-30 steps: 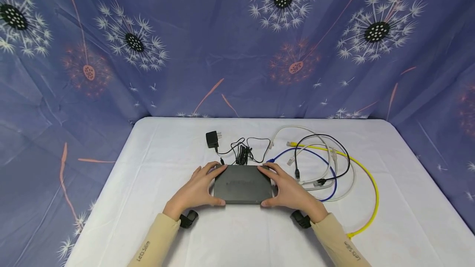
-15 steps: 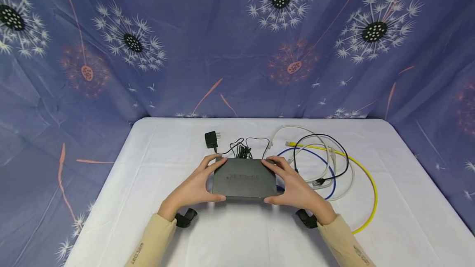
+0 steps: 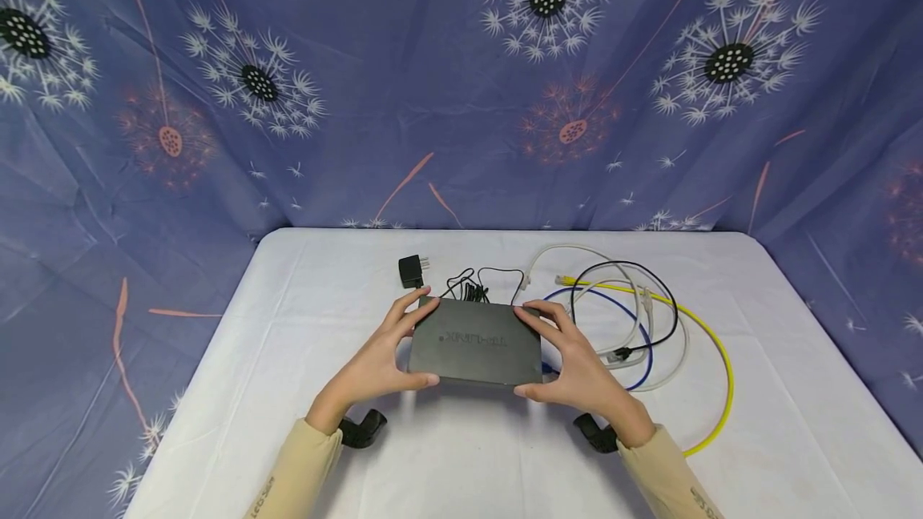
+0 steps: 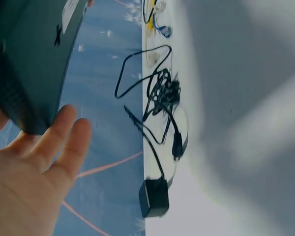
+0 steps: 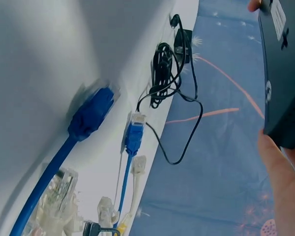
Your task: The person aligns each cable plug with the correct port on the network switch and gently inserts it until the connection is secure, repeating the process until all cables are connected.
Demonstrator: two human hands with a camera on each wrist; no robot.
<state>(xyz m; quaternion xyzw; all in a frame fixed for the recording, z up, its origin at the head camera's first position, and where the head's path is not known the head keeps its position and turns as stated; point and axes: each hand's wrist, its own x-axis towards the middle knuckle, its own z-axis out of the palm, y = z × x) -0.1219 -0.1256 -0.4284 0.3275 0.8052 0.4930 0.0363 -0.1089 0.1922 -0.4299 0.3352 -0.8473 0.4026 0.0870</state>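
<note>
A dark grey network switch with TP-LINK lettering on top is held up off the table. My left hand grips its left end, thumb at the near edge and fingers at the far edge. On the right end, my right hand grips in the same way. Both wrist views show the raised switch from below, with a pale label and a dark mounting slot on its underside. Bare table lies beneath it in the left wrist view.
Behind the switch lie a black power adapter and its bundled cord. To the right, yellow, black, blue and several pale network cables lie looped on the white table. A patterned blue curtain hangs behind.
Both hands have lifted the switch toward the camera. It now looks larger, sits slightly farther up the view, and is turned a little clockwise.
</note>
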